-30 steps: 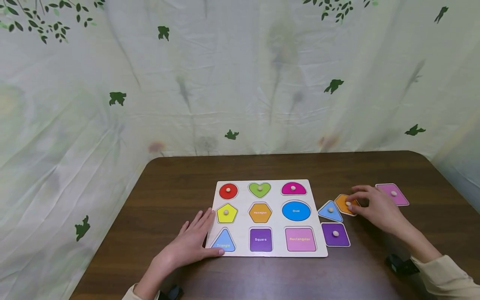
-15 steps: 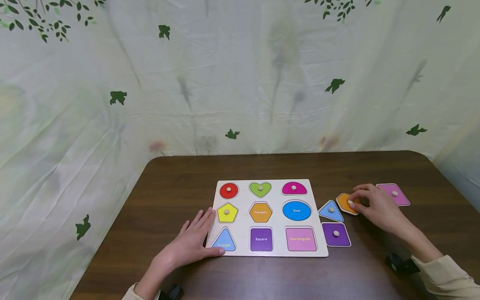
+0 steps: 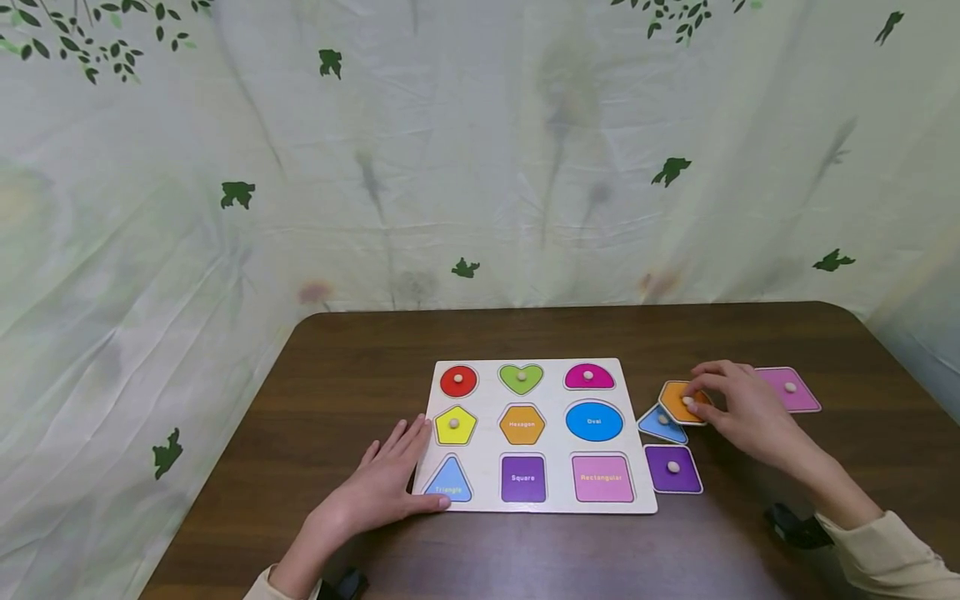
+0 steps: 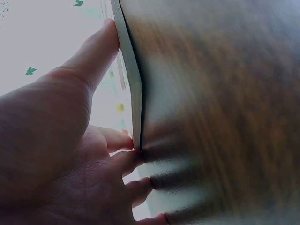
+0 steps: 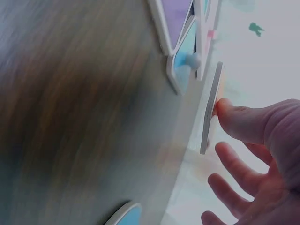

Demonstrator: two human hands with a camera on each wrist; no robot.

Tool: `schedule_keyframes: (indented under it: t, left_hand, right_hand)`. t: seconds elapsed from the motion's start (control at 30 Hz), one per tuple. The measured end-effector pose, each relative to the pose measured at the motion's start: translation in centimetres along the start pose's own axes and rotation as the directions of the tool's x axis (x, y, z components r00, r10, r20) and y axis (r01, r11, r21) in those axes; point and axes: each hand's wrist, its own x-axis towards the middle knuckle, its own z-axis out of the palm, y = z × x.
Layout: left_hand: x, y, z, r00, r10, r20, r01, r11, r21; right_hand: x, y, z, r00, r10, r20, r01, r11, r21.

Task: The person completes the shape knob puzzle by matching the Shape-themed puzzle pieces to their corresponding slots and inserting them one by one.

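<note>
One knob (image 3: 687, 402): pinched in the right hand's (image 3: 744, 414) fingers, likely the hexagon's (image 3: 674, 401) easiest handle.
Left hand (image 3: 385, 493): fingers extended at the board's (image 3: 556, 447) left edge, likely steadying it.

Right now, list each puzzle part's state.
White rectangular board: flat, left hand on its edge
Orange hexagon piece: lifted, pinched by right hand
Blue triangle piece: loose
Purple square piece: loose
Pink rectangular piece: loose, partly hidden
Blue curved-edge piece: loose, partly cropped
Red round piece: seated
Green heart piece: seated
Magenta semicircular piece: seated
Yellow pentagon piece: seated
</note>
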Motion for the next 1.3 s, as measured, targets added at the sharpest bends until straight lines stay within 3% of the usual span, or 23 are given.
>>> schedule_keyframes:
  t: [0.57,1.3]
  left_hand:
    - [0.1,-0.2,0.1,1.0,-0.006,-0.001,0.006,1.0,0.006]
    - [0.1,-0.3,0.2,1.0,0.007,-0.008,-0.007,1.0,0.0]
  right_hand:
    - [0.7,-3.7,0.9,0.999,0.005,0.035,-0.008,0.997,0.077]
    - [1.4,-6.8,3.7,0.999,-0.001,0.052,-0.007,0.988,0.157]
